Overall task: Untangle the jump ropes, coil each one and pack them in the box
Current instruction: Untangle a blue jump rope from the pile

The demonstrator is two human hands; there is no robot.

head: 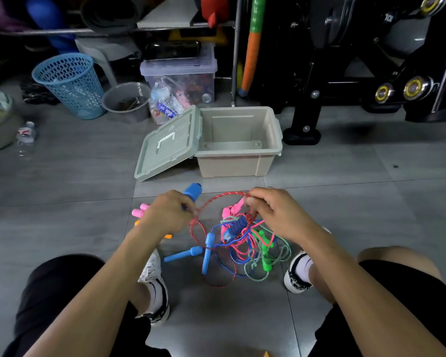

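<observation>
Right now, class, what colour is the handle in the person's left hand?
Blue handle, gripped by the left hand; head view shows it.

Both forearms reach forward and down; the left hand is curled tight, the right hand pinching, fingers bent.

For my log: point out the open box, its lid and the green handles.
box [238, 164], head view, front wall.
lid [166, 144], head view, top panel by its handle.
green handles [266, 257], head view, shaft of one.

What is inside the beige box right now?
Nothing that shows: the beige box stands open, its bare floor in view and no rope packed. Its near wall hides the front strip of the floor. The lid leans against its left side.
</observation>
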